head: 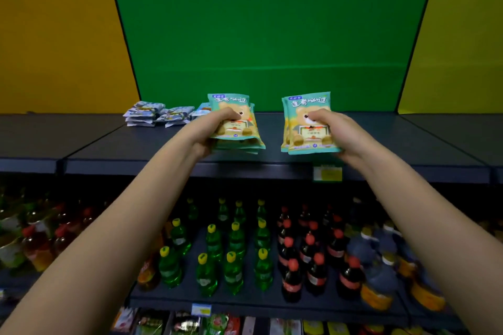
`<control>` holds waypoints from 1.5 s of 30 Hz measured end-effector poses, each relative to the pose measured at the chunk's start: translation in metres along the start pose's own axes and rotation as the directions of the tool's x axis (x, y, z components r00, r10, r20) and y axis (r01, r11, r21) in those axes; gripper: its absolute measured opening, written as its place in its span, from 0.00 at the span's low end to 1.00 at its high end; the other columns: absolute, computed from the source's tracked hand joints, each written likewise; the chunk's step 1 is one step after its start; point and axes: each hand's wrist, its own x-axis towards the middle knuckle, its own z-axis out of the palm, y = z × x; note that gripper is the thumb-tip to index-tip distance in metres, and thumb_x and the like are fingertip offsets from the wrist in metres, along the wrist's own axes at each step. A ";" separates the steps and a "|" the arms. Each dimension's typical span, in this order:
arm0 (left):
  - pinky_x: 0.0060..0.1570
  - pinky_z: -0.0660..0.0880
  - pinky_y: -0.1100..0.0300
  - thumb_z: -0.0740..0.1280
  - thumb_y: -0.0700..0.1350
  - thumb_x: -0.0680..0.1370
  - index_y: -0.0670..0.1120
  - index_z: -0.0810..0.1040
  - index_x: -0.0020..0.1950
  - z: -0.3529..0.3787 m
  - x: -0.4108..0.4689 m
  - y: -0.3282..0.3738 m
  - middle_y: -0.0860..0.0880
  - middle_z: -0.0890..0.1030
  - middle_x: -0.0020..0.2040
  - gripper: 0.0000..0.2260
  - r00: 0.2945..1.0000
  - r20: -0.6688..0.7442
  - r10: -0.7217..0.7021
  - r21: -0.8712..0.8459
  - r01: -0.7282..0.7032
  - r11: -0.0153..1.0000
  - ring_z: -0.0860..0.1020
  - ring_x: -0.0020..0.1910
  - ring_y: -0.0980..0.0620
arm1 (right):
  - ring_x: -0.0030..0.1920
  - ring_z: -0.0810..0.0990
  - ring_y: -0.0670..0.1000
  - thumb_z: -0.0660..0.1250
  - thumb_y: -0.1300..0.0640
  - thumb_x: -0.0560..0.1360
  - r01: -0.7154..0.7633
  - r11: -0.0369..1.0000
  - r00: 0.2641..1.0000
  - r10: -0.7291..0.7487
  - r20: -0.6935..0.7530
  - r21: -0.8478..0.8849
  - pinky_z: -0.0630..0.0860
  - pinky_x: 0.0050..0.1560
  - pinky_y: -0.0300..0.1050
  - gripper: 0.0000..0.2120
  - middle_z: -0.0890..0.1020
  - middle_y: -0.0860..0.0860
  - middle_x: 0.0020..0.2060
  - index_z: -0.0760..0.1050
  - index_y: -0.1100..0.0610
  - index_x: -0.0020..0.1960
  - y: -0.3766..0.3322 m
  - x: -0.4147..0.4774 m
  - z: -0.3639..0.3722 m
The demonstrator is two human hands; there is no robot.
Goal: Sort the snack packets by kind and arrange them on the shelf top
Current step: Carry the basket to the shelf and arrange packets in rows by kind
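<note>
The left hand (215,128) grips a stack of glossy teal packets (243,141), thumb curled on top. The right hand (339,130) grips a second teal stack (302,133) likewise, both over the front of the dark shelf top (394,141). Each front shows a cartoon bear under white Chinese characters. A pile of blue-white packets (152,116) lies at the back left.
</note>
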 end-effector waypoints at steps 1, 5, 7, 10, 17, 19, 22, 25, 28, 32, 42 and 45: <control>0.27 0.77 0.65 0.63 0.42 0.77 0.43 0.75 0.40 0.001 0.019 0.002 0.49 0.82 0.26 0.07 1.000 0.013 -0.004 0.007 0.004 1.000 0.80 0.23 0.55 | 0.27 0.81 0.44 0.63 0.56 0.75 -0.001 1.000 1.000 0.001 -0.005 -0.017 0.76 0.32 0.36 0.05 0.83 0.47 0.26 0.75 0.56 0.48 0.001 0.016 -0.002; 0.27 0.78 0.64 0.65 0.43 0.76 0.44 0.75 0.41 0.011 0.094 0.010 0.49 0.82 0.27 0.05 0.999 0.030 -0.036 0.026 0.035 0.999 0.80 0.24 0.55 | 0.31 0.81 0.47 0.63 0.55 0.75 -0.018 0.994 0.999 0.014 -0.040 -0.106 0.75 0.38 0.41 0.05 0.83 0.47 0.27 0.75 0.56 0.43 0.004 0.082 -0.012; 0.27 0.78 0.64 0.66 0.42 0.75 0.44 0.76 0.42 0.017 0.128 0.013 0.49 0.82 0.27 0.04 0.998 0.034 -0.061 0.051 0.059 0.997 0.80 0.24 0.55 | 0.32 0.79 0.49 0.63 0.55 0.75 -0.018 0.987 0.998 0.008 -0.061 -0.158 0.73 0.39 0.42 0.06 0.82 0.48 0.28 0.76 0.56 0.43 0.004 0.112 -0.016; 0.32 0.79 0.61 0.68 0.42 0.74 0.42 0.77 0.43 0.024 0.173 0.017 0.48 0.83 0.30 0.03 0.996 0.042 -0.074 0.098 0.070 0.993 0.81 0.27 0.53 | 0.33 0.75 0.49 0.62 0.54 0.75 -0.024 0.972 0.997 0.006 -0.077 -0.235 0.70 0.37 0.42 0.09 0.79 0.51 0.34 0.75 0.58 0.50 0.006 0.153 -0.021; 0.28 0.79 0.62 0.68 0.42 0.75 0.42 0.77 0.42 0.043 0.240 0.024 0.48 0.82 0.27 0.04 0.991 0.071 -0.111 0.160 0.098 0.982 0.81 0.24 0.53 | 0.38 0.77 0.52 0.64 0.53 0.73 -0.113 0.949 0.986 0.070 -0.154 -0.294 0.71 0.42 0.44 0.16 0.79 0.54 0.40 0.75 0.63 0.55 0.023 0.217 -0.039; 0.26 0.78 0.63 0.68 0.42 0.75 0.43 0.76 0.40 0.048 0.251 0.022 0.49 0.82 0.26 0.05 0.990 0.052 -0.133 0.206 0.120 0.971 0.80 0.23 0.54 | 0.35 0.76 0.51 0.64 0.54 0.74 -0.146 0.944 0.980 0.098 -0.171 -0.297 0.71 0.39 0.41 0.12 0.79 0.53 0.37 0.75 0.62 0.51 0.028 0.227 -0.041; 0.26 0.77 0.64 0.67 0.43 0.76 0.43 0.76 0.39 0.053 0.265 0.016 0.50 0.81 0.25 0.07 0.985 0.049 -0.164 0.229 0.149 0.962 0.79 0.22 0.55 | 0.33 0.76 0.48 0.64 0.55 0.75 -0.213 0.925 0.968 0.155 -0.198 -0.313 0.69 0.35 0.38 0.10 0.79 0.52 0.34 0.75 0.61 0.51 0.036 0.239 -0.043; 0.36 0.79 0.62 0.67 0.44 0.76 0.42 0.75 0.42 0.057 0.273 0.015 0.47 0.83 0.33 0.07 0.993 0.002 -0.118 0.302 0.112 0.947 0.81 0.30 0.53 | 0.34 0.76 0.48 0.64 0.54 0.76 -0.253 0.906 0.956 0.179 -0.234 -0.340 0.69 0.34 0.39 0.15 0.79 0.52 0.36 0.73 0.63 0.58 0.041 0.245 -0.045; 0.50 0.73 0.56 0.67 0.46 0.77 0.38 0.71 0.53 0.059 0.275 0.018 0.43 0.77 0.50 0.12 0.995 -0.096 0.037 0.540 0.021 0.842 0.75 0.46 0.47 | 0.37 0.77 0.49 0.64 0.53 0.76 -0.246 0.895 0.956 0.161 -0.244 -0.373 0.71 0.39 0.41 0.18 0.80 0.53 0.40 0.72 0.64 0.60 0.045 0.249 -0.045; 0.46 0.68 0.56 0.63 0.47 0.79 0.39 0.68 0.39 0.062 0.272 0.019 0.40 0.74 0.48 0.14 0.982 -0.110 0.156 0.773 -0.014 0.634 0.71 0.45 0.44 | 0.55 0.77 0.57 0.64 0.47 0.75 -0.243 0.741 0.958 0.085 -0.272 -0.626 0.70 0.51 0.44 0.22 0.79 0.58 0.57 0.73 0.62 0.61 0.050 0.252 -0.046; 0.48 0.71 0.53 0.60 0.46 0.77 0.45 0.79 0.55 0.040 0.204 0.013 0.43 0.80 0.56 0.12 0.754 0.029 0.656 0.965 -0.191 0.177 0.76 0.56 0.41 | 0.59 0.76 0.56 0.61 0.47 0.75 -0.039 0.420 0.970 -0.201 -0.135 -0.907 0.74 0.58 0.51 0.14 0.80 0.51 0.59 0.77 0.49 0.58 0.013 0.177 -0.048; 0.43 0.68 0.54 0.61 0.46 0.76 0.44 0.79 0.52 0.024 0.152 0.003 0.44 0.81 0.53 0.10 0.699 0.099 0.709 0.962 -0.249 0.111 0.77 0.53 0.41 | 0.57 0.77 0.56 0.62 0.49 0.75 0.035 0.405 0.933 -0.340 -0.116 -0.914 0.75 0.57 0.51 0.10 0.81 0.48 0.55 0.79 0.47 0.54 0.008 0.117 -0.056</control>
